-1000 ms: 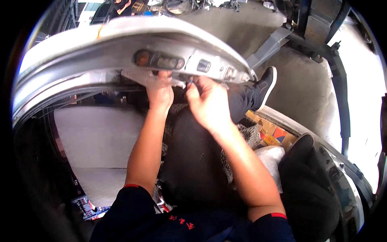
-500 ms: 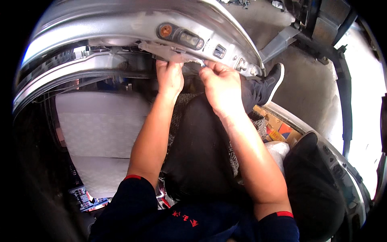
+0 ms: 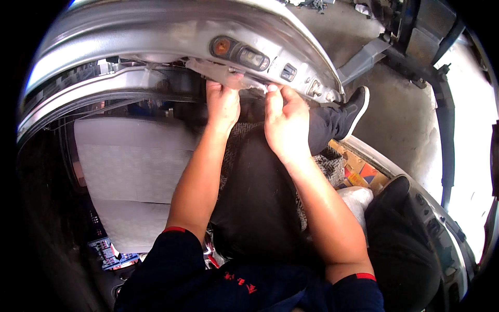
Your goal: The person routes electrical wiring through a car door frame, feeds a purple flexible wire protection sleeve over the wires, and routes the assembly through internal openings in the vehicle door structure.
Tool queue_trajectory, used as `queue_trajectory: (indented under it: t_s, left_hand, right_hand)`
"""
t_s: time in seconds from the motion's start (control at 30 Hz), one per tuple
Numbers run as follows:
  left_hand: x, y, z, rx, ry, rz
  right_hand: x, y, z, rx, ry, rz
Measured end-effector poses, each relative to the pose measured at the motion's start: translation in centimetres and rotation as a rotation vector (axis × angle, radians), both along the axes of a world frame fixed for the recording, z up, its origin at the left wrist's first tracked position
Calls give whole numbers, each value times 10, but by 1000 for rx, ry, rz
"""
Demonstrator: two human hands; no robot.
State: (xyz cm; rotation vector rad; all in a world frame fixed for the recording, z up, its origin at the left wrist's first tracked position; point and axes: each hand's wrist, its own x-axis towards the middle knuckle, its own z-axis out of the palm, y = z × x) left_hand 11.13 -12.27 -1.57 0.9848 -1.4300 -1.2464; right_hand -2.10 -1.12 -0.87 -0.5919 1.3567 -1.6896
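Note:
A translucent plastic film hangs along the edge of a silver car door. My left hand is closed on the film from below, its fingertips hidden behind it. My right hand pinches the film's right end, thumb and forefinger pressed together. Just beyond my hands, the door edge carries a dark oval fitting with a rusty round spot, a small rectangular slot and a metal latch.
A grey patterned seat fills the left side. My dark-trousered leg lies between my arms. To the right are a cardboard box, a white plastic bag and the door sill. Outside stands a dark metal lift arm.
The view has shifted slightly, so the door edge sits a little further right and lower. My right fingers have straightened somewhat at the film's end; my left hand keeps its hold.

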Motion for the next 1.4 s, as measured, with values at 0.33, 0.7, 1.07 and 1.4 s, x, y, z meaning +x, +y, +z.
queue_trajectory:
  t_s: [0.33,0.7,1.07,1.4]
  left_hand:
    - [3,1,5,-21,68,-151]
    - [-13,6,14,81,17,11]
    - [2,5,6,72,-51,-22]
    - [11,-5,1,58,-183,-31]
  right_hand:
    - [11,-4,0,10,88,-125]
    - [8,-4,-3,26,346,-175]
    - [7,-5,-17,48,-90,-46]
    - [20,-11,-9,-87,-640,-30]
